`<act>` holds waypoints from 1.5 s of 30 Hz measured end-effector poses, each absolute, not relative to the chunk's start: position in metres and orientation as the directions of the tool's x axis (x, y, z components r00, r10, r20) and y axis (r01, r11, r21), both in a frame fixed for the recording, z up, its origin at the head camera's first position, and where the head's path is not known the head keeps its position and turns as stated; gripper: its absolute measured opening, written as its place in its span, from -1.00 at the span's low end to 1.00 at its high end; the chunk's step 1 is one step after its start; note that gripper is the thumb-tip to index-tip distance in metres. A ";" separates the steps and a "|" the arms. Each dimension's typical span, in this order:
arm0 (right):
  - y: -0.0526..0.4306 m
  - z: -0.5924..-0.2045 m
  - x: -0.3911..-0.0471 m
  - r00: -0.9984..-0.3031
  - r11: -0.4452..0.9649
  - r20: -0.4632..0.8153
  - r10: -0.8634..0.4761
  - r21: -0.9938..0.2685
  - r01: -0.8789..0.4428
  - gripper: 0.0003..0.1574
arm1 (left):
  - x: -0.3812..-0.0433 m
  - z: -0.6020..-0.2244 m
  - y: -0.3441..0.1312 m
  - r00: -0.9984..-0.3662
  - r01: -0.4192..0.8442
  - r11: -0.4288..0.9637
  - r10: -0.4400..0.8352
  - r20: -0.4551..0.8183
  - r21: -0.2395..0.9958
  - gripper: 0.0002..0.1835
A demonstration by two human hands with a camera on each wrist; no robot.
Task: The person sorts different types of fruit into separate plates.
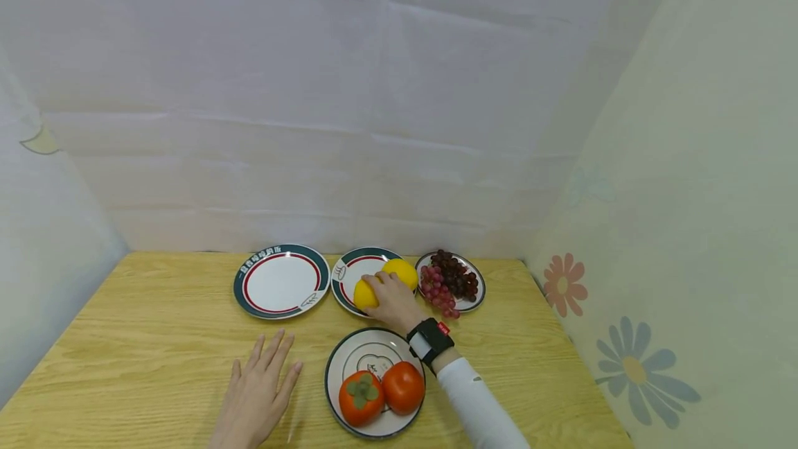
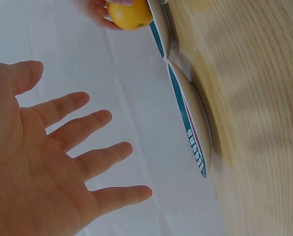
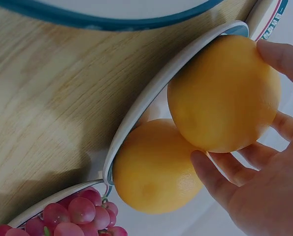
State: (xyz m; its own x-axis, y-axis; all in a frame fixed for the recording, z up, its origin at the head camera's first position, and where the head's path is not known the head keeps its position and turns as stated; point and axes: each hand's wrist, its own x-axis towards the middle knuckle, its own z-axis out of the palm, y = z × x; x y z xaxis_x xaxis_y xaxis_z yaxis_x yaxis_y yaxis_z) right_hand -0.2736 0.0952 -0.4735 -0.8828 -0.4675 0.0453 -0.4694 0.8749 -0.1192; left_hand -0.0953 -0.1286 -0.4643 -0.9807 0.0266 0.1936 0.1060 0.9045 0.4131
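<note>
My right hand (image 1: 395, 302) grips a yellow-orange orange (image 3: 222, 93) at the middle green-rimmed plate (image 1: 346, 270), thumb on one side and fingers curled round the other. Against it, on the same plate, sits a second orange (image 3: 153, 167). Whether the held orange bears on the plate I cannot tell. Palm down over the front of the table, my left hand (image 1: 257, 383) holds nothing, its fingers spread and straight. It is nearest to a bare green-rimmed plate (image 1: 280, 283) behind it and a plate (image 1: 337, 359) of persimmons (image 1: 361, 404) to its right.
A small plate (image 1: 475, 296) at the back right bears pink grapes (image 1: 436, 286) and dark red grapes (image 1: 458, 276). Beside the first persimmon lies another persimmon (image 1: 403, 388). White cloth (image 1: 280, 192) hangs behind the wooden table (image 1: 156, 338), with a flowered cloth (image 1: 686, 227) on the right.
</note>
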 end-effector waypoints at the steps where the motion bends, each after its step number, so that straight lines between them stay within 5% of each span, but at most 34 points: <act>1: 0.096 -0.474 -0.274 -0.885 0.876 0.041 -0.464 -0.126 -0.465 -0.20 | -0.096 -0.464 -0.128 -0.981 0.107 0.904 0.027 0.195 0.414 -0.48; 10: 0.110 -0.466 -0.267 -0.883 0.848 -0.001 -0.469 -0.279 -0.450 -0.17 | -0.096 -0.465 -0.128 -0.982 0.106 0.903 0.030 0.186 0.416 -0.47; 20: 0.126 -0.437 -0.221 -0.836 0.780 0.001 -0.548 -0.359 -0.512 -0.25 | -0.096 -0.464 -0.128 -0.986 0.106 0.899 0.039 0.164 0.424 -0.46; 28: 0.122 -0.437 -0.162 -0.724 0.713 -0.133 -0.677 -0.364 -0.600 -0.18 | -0.095 -0.463 -0.127 -0.985 0.112 0.900 0.046 0.164 0.422 -0.46; 35: 0.119 -0.461 -0.133 -0.622 0.616 -0.063 -0.781 -0.249 -0.748 -0.11 | -0.095 -0.462 -0.126 -0.984 0.118 0.898 0.048 0.172 0.424 -0.46; 45: 0.113 -0.476 -0.132 -0.654 0.648 -0.039 -0.756 -0.192 -0.737 -0.14 | -0.094 -0.460 -0.124 -0.981 0.139 0.898 0.067 0.182 0.417 -0.48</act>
